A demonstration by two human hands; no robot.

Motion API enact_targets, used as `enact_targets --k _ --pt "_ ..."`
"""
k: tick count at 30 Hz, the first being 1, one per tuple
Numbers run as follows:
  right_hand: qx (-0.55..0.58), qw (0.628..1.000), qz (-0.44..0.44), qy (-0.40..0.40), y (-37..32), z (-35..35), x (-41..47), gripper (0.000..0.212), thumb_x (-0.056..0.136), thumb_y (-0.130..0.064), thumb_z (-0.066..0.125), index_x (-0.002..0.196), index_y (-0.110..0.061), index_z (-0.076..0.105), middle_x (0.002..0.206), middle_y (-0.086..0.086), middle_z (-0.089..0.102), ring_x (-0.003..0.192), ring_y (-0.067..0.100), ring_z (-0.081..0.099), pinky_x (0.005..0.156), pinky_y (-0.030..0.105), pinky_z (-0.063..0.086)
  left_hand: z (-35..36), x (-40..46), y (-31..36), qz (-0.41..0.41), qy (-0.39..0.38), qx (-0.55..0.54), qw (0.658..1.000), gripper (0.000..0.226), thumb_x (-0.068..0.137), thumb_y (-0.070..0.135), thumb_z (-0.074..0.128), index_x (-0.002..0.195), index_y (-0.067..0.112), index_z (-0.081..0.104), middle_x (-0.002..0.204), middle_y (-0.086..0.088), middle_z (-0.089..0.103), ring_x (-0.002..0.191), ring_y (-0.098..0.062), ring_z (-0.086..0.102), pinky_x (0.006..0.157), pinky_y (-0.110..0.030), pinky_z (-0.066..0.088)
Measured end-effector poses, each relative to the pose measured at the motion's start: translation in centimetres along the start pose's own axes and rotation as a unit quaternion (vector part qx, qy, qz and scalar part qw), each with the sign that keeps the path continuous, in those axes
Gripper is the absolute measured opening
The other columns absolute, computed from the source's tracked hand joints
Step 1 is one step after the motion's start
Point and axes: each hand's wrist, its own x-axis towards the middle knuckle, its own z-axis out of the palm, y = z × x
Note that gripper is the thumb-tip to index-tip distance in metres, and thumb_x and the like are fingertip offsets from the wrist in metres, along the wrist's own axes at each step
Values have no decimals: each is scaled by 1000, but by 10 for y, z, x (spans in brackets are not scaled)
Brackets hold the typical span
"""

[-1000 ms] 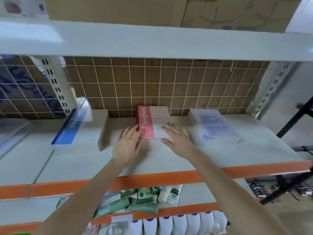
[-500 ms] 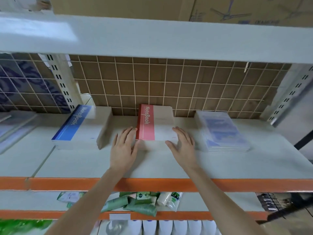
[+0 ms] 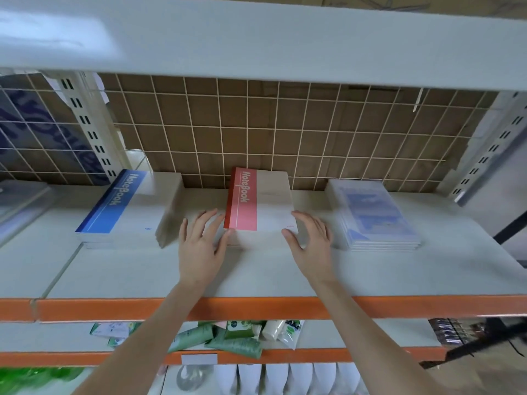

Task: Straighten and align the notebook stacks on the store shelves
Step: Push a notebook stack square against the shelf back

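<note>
A stack of notebooks with a red-banded cover (image 3: 261, 202) stands in the middle of the grey shelf (image 3: 285, 269), its back edge near the wire grid. My left hand (image 3: 201, 243) lies flat with straight fingers against the stack's left side, thumb at the front left corner. My right hand (image 3: 309, 242) lies flat against the stack's right side, thumb at the front right corner. A stack with a blue-banded cover (image 3: 125, 203) sits to the left. A stack with pale blue covers in clear wrap (image 3: 373, 213) sits to the right.
A wire grid over brown cardboard (image 3: 256, 129) closes the shelf's back. The upper shelf board (image 3: 256, 41) hangs low overhead. An orange beam (image 3: 256, 307) fronts the shelf. Green tubes (image 3: 228, 337) and white bottles (image 3: 285, 377) fill the shelves below. More wrapped stacks (image 3: 20, 206) lie at far left.
Both hands have slid from the red stack's front edge to its two sides. The stack now lies squarer to the shelf. The view has shifted closer.
</note>
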Motion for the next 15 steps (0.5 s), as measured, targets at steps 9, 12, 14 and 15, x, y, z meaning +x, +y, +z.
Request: enact_targets --k 9,12,14,15 --pt "3 1000 27 -12 0 -1 0 35 86 -27 69 118 -15 62 121 -5 61 118 17 50 104 30 23 4 1 -2 6 -17 -28 999 39 92 30 47 117 5 65 122 -12 61 117 -31 55 106 -52 31" --pt "4 1000 30 -9 1 -1 0 35 85 -27 69 118 -16 62 120 -5 61 117 17 50 104 31 24 5 1 -3 15 -11 -33 999 32 89 17 56 117 3 64 121 -14 61 115 -33 56 105 -53 32" --pt "4 1000 29 -4 0 -1 0 35 85 -27 69 117 -16 62 119 -5 61 116 17 51 103 29 23 6 1 -3 19 -2 -32 999 29 87 8 63 116 2 65 120 -15 62 114 -35 57 104 -54 33" --pt "3 1000 29 -1 0 -1 0 35 85 -26 70 117 -16 63 119 -5 62 116 17 51 103 28 22 6 1 -3 18 0 -31 999 30 86 6 64 116 2 65 120 -15 62 114 -35 57 103 -54 34"
